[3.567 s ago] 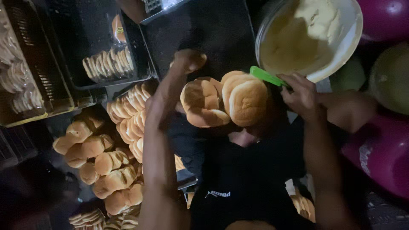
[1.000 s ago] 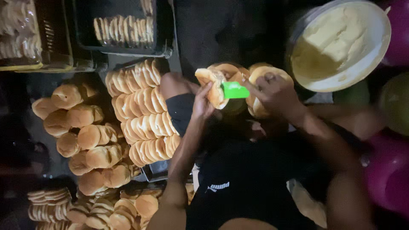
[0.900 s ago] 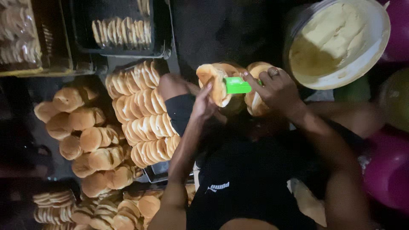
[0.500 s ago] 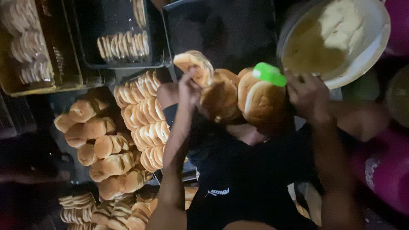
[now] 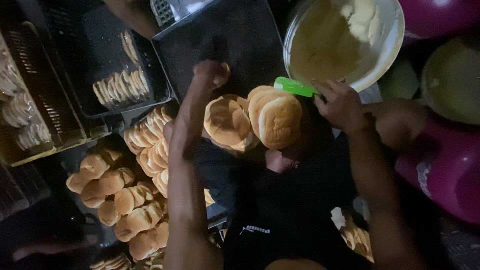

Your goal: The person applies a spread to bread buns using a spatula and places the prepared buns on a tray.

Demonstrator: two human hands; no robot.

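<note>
Bare forearms; dark, seemingly black clothing with a small pale marking.

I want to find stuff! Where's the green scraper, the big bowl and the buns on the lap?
green scraper point(image 5: 292, 86), head view, middle of its flat blade.
big bowl point(image 5: 398, 42), head view, right rim.
buns point(image 5: 280, 121), head view, top of the front bun.

Filled bun point(image 5: 220, 75): small, golden, gripped in the closed left hand point(image 5: 210, 74) above a dark baking tray point(image 5: 240, 40), mostly hidden by the fingers. Green spatula point(image 5: 295, 87): flat plastic blade, held in the right hand point(image 5: 342, 105), lying near-horizontal beside the rim of the cream bowl point(image 5: 395, 45), just above the stacked buns point(image 5: 255, 120).
</note>
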